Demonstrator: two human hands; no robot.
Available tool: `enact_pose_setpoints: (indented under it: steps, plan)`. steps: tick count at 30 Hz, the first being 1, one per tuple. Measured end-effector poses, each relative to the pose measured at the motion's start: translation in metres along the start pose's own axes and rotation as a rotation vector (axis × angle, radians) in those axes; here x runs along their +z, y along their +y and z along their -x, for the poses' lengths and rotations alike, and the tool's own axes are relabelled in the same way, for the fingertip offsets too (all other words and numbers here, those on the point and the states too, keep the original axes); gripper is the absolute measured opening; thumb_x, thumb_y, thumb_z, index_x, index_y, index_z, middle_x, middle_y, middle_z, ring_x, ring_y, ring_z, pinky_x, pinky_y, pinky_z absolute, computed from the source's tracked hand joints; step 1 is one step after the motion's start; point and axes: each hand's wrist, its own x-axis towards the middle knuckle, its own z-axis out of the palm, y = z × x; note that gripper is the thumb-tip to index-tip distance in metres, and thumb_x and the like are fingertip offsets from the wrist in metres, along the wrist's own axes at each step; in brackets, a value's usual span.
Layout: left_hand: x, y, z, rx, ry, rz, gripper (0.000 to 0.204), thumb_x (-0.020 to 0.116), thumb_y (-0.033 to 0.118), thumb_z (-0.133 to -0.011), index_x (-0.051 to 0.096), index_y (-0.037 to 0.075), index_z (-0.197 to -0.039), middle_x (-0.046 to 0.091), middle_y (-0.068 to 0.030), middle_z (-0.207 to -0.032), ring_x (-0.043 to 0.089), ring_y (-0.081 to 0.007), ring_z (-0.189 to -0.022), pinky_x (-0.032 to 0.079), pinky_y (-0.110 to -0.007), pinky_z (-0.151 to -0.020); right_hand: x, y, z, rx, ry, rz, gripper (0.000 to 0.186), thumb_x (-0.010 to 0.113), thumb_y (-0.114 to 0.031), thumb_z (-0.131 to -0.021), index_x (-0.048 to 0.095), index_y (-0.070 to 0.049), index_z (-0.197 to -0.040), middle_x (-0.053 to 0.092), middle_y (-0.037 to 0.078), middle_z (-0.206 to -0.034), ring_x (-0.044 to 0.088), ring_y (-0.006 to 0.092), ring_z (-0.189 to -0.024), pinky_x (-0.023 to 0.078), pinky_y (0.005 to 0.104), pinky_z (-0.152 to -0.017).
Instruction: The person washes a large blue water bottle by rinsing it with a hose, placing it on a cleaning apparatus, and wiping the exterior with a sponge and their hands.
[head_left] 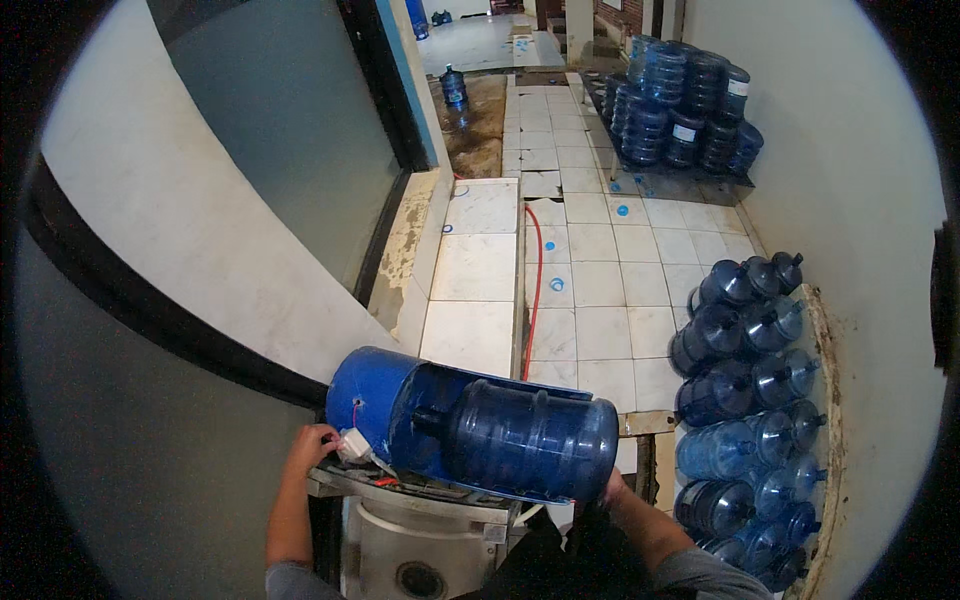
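A clear blue water jug [530, 440] lies on its side in a blue half-open drum [372, 395], its neck pointing left into the drum's closed end. At the jug's base, my right hand [612, 487] grips the lower right edge; some of its fingers are hidden behind it. My left hand [318, 443] is closed, with fingertips against a small white box [354, 446] fixed at the drum's left front. A wire runs from that box up to a hole in the drum. Below the drum is a metal basin [420, 545] with a round dark drain.
Several blue jugs [715, 450] lie stacked along the right wall. More jugs [680, 110] stand on a low dark table farther back. A red hose [537, 290] runs along the tiled floor [600, 330], with blue caps scattered about. One jug [454, 88] stands far off.
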Motion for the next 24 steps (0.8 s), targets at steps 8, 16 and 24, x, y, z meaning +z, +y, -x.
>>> enact_pose_setpoints:
  steps: [8, 16, 24]
  plan:
    - [0.0, 0.087, -0.028, -0.021, 0.052, -0.05, 0.054, 0.072, -0.002, -0.069, 0.066, 0.008, -0.121, 0.064, -0.0165, -0.12, 0.058, -0.0352, -0.118, 0.048, -0.046, -0.102, 0.089, -0.041, 0.116, 0.237, 0.45, 0.325, 0.046, 0.041, -0.044, -0.109, 0.064, -0.005, -0.112, 0.065, 0.008, -0.094, 0.063, 0.0212, -0.082, 0.052, 0.0344, -0.075]
    - [0.06, 0.261, -0.085, 0.253, 0.092, 0.312, 0.037, 0.073, 0.019, -0.086, 0.067, 0.007, -0.12, 0.065, -0.0159, -0.123, 0.058, -0.0367, -0.12, 0.045, -0.047, -0.105, 0.088, -0.121, 0.022, -0.451, 0.457, 0.772, 0.069, 0.039, -0.062, -0.105, 0.07, -0.001, -0.107, 0.068, 0.011, -0.1, 0.063, 0.0265, -0.094, 0.051, 0.0417, -0.086]
    - [0.102, 0.267, -0.125, 0.046, 0.095, 0.123, 0.046, 0.071, 0.036, -0.091, 0.065, 0.006, -0.125, 0.062, -0.0165, -0.13, 0.055, -0.0355, -0.127, 0.043, -0.049, -0.106, -0.054, -0.006, -0.012, 0.15, 0.357, 0.72, 0.084, 0.043, -0.068, -0.101, 0.055, 0.004, -0.141, 0.064, 0.015, -0.135, 0.063, 0.0304, -0.114, 0.048, 0.0435, -0.101]
